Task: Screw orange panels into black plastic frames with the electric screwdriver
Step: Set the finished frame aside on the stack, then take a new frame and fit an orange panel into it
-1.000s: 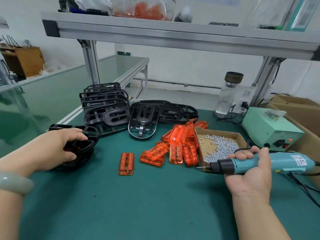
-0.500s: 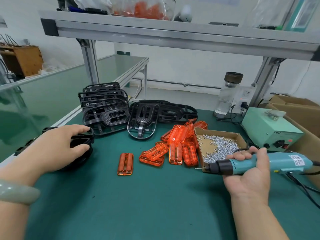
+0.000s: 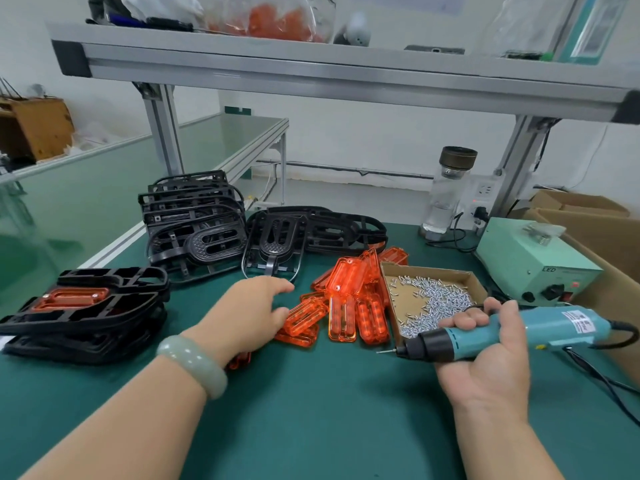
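One electric screwdriver (image 3: 554, 327), right of centre: long axis near level, bit (image 3: 388, 351) pointing frame-left. Right hand (image 3: 485, 368) wraps its barrel. Left hand (image 3: 249, 313), fingers slack and open, sits left of the bit, beside orange panels (image 3: 343, 292).

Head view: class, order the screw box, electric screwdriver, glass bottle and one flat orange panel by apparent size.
Screw box and electric screwdriver look alike; unranked, screwdriver nearer.
Then glass bottle.
Smallest: orange panel.
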`<state>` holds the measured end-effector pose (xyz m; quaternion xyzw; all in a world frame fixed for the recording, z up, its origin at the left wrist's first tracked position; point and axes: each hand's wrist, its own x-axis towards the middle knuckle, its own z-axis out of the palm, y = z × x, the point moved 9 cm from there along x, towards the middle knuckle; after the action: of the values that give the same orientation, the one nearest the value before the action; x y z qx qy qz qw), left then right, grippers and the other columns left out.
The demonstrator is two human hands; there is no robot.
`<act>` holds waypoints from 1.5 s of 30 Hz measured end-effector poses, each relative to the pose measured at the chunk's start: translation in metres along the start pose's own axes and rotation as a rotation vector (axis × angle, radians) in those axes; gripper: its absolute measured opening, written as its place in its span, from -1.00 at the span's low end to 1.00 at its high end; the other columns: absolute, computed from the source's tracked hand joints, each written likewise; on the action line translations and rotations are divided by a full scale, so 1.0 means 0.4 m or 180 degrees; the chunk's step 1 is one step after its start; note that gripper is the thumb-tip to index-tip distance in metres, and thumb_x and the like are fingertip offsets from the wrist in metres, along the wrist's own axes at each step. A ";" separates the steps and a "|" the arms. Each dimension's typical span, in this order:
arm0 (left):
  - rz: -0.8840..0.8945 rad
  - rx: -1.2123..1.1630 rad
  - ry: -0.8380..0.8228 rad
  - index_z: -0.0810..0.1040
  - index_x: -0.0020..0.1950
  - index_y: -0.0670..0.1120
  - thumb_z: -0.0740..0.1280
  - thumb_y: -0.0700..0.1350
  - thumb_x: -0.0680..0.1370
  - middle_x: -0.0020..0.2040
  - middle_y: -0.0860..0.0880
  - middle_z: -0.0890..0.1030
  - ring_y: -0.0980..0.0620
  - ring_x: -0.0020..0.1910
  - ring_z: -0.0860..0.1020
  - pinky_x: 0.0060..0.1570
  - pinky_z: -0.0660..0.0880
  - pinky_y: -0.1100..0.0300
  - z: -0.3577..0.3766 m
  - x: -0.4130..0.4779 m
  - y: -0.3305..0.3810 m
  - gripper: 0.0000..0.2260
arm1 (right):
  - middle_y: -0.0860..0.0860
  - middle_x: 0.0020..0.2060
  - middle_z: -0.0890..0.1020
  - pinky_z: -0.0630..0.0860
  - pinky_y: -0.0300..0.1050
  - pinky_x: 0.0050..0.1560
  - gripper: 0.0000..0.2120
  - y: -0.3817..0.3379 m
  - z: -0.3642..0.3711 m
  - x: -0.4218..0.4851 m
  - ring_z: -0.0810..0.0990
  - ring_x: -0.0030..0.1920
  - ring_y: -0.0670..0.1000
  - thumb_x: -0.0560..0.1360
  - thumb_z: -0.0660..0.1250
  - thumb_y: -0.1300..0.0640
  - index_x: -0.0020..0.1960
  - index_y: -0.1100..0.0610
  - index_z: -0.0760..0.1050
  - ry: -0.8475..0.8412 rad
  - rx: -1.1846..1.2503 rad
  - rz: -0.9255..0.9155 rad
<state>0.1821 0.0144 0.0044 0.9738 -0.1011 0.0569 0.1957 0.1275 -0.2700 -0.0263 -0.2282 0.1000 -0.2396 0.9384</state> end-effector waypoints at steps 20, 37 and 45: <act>-0.1084 0.0593 0.0199 0.57 0.06 -0.07 0.33 0.07 0.51 0.16 -0.11 0.38 -0.15 0.01 0.53 -0.02 0.49 0.03 0.053 0.129 -0.045 -0.75 | -0.14 -0.44 0.39 0.37 -0.21 -0.18 -0.83 0.005 0.017 0.013 0.39 -0.48 -0.15 0.38 0.34 -0.07 -0.15 0.00 0.42 -0.0097 0.0027 0.0060; -0.1028 -0.2606 0.1287 0.29 0.45 -0.04 0.42 -0.22 0.46 0.09 0.00 0.60 0.04 0.01 0.57 0.14 0.43 0.14 -0.046 -0.017 -0.086 -0.41 | -0.15 -0.45 0.40 0.41 -0.24 -0.23 -0.82 0.008 0.018 0.007 0.39 -0.48 -0.15 0.37 0.34 -0.07 -0.15 -0.01 0.41 -0.0173 0.0011 0.0077; -0.0760 -0.6236 0.0453 0.62 -0.12 -0.15 0.28 -0.10 0.37 -0.12 -0.09 0.64 -0.09 -0.18 0.61 -0.19 0.60 0.17 -0.010 -0.095 0.017 -0.80 | -0.14 -0.44 0.40 0.43 -0.26 -0.29 -0.82 0.013 0.020 0.001 0.39 -0.47 -0.15 0.39 0.33 -0.07 -0.14 0.00 0.41 -0.0211 -0.0012 0.0109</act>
<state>0.1435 0.0166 0.0049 0.3797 0.0074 -0.0135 0.9250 0.1324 -0.2633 -0.0219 -0.2361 0.0732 -0.2156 0.9447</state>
